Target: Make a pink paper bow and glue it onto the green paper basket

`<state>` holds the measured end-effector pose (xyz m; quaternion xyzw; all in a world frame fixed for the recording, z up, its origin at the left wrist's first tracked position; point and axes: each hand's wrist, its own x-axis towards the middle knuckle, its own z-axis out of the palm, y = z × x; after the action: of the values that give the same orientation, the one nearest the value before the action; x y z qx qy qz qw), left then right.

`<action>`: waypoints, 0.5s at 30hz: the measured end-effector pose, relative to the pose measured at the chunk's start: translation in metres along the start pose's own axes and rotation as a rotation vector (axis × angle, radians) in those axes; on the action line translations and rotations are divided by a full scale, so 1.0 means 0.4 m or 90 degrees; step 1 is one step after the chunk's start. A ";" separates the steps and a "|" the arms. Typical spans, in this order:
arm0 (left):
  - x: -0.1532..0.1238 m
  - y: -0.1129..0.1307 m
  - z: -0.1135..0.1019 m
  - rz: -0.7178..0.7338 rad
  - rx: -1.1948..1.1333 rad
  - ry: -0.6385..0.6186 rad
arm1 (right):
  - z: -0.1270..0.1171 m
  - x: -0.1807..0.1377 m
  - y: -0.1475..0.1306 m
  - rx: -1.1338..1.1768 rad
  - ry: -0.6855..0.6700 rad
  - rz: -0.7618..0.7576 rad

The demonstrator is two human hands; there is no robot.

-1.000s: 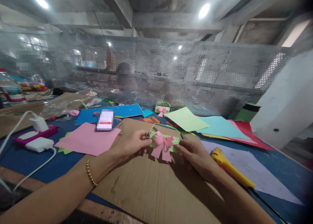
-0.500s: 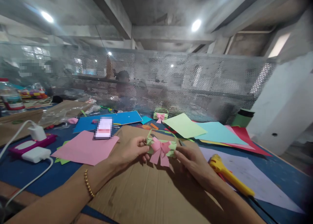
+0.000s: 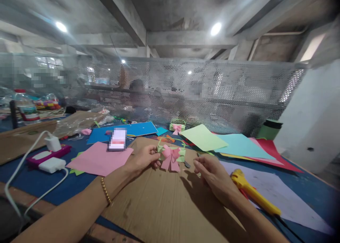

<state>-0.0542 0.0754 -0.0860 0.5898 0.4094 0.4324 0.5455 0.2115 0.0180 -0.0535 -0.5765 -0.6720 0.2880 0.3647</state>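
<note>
My left hand (image 3: 142,158) pinches the left end of a small green paper basket with a pink bow (image 3: 171,155), holding it just above a brown cardboard sheet (image 3: 164,200). My right hand (image 3: 212,172) is a little to the right of the basket, off it, with fingers loosely curled and nothing in them. A second green basket with a pink bow (image 3: 176,126) stands farther back on the table.
A yellow cutter (image 3: 255,193) lies right of my right hand on white paper (image 3: 281,197). Pink (image 3: 98,160), blue (image 3: 132,130), light green (image 3: 203,137), cyan and red sheets lie around. Chargers with cables (image 3: 51,163) sit at the left. A perforated metal screen (image 3: 212,91) backs the table; people sit behind it.
My right hand has let go of the basket and drawn back to the right. My left hand alone now holds it, slightly farther from me.
</note>
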 end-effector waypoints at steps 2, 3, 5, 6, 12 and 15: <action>0.010 -0.009 -0.006 -0.004 0.007 0.000 | 0.001 0.003 0.004 -0.004 -0.008 -0.006; 0.015 -0.012 -0.009 -0.006 0.010 0.000 | 0.002 0.004 0.006 -0.008 -0.012 -0.007; 0.024 -0.019 -0.013 -0.010 0.012 0.001 | 0.003 0.007 0.009 -0.018 -0.023 -0.004; 0.027 -0.021 -0.015 -0.011 0.013 0.003 | 0.004 0.008 0.009 -0.023 -0.028 -0.001; 0.037 -0.024 -0.013 -0.032 0.015 0.006 | 0.001 0.007 0.008 -0.058 -0.051 0.004; 0.045 -0.019 -0.013 -0.048 0.010 0.009 | 0.003 0.005 0.012 -0.081 -0.063 -0.007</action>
<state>-0.0539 0.0946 -0.0924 0.5753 0.4387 0.4121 0.5538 0.2129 0.0209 -0.0577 -0.5801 -0.7092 0.2709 0.2953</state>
